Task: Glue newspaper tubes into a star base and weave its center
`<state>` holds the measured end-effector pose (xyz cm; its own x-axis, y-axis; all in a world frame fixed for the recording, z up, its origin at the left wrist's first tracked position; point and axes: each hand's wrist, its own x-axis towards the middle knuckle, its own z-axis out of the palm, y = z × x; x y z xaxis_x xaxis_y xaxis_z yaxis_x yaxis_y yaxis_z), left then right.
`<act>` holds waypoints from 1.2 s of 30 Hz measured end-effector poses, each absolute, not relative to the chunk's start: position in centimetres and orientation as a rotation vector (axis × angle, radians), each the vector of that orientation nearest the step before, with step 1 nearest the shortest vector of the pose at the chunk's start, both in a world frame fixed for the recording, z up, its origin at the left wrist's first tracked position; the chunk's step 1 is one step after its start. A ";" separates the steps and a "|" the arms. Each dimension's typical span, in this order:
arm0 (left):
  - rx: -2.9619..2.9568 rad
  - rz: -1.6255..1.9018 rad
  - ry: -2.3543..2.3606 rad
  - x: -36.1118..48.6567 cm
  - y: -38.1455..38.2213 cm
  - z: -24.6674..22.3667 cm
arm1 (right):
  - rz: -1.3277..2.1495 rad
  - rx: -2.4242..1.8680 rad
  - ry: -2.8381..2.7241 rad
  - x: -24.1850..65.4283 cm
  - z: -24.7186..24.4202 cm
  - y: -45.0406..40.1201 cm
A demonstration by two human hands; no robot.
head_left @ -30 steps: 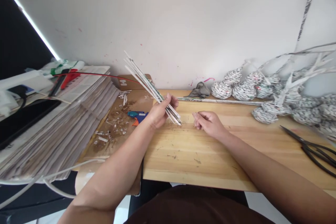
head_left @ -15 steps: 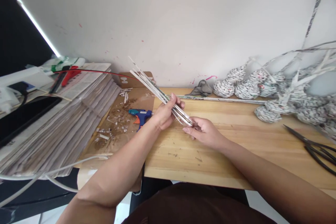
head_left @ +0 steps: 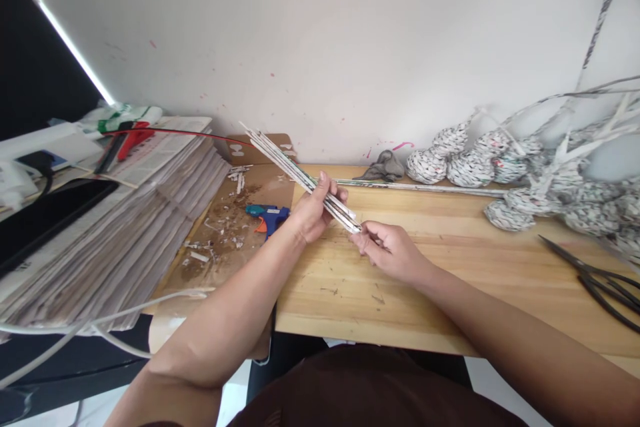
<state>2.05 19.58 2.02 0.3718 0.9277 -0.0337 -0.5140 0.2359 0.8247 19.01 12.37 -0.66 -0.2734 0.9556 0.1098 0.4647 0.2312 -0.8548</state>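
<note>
A bundle of thin rolled-newspaper sticks (head_left: 285, 163) slants across the middle of the view, above the wooden table (head_left: 425, 307). My left hand (head_left: 317, 210) is closed around the bundle, its thumb on top. At the lower right end, the fingers of my right hand (head_left: 383, 243) pinch the stick ends; the fingertips partly hide them. A blue hot glue gun (head_left: 274, 217) with an orange trigger lies to the left of my left hand, and another long paper stick (head_left: 425, 187) lies behind both hands.
Several woven paper gourd shapes (head_left: 470, 170) stand along the wall at the right. Black scissors (head_left: 595, 277) lie near the right edge. A tall stack of newspaper (head_left: 150, 213) fills the left, with a white cable (head_left: 140, 312) before it. Paper scraps (head_left: 200, 257) litter the brown board.
The sticks sit closer together, with their lower ends more even. My right hand's fingers have closed in on those ends, and my left hand has shifted slightly left.
</note>
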 end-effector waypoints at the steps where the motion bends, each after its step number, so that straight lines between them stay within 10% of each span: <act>1: 0.836 1.078 0.606 2.0 19.6 2.0 | 0.939 -1.299 -1.871 19.1 -0.5 12.4; 15: 0.674 1.185 0.650 1.2 21.0 2.0 | 0.892 -0.517 -2.487 17.2 2.5 8.4; 24: 0.706 1.162 0.633 1.2 20.7 2.0 | 0.498 -1.355 -1.997 19.4 1.2 11.4; 36: 0.824 1.088 0.600 1.8 20.4 1.1 | 0.491 -1.175 -2.136 19.3 1.6 11.5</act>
<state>1.80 20.40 1.07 0.3611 0.9320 -0.0303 -0.5225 0.2291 0.8213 19.34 11.53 1.55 -0.3927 0.8482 0.3555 0.6077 0.5295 -0.5919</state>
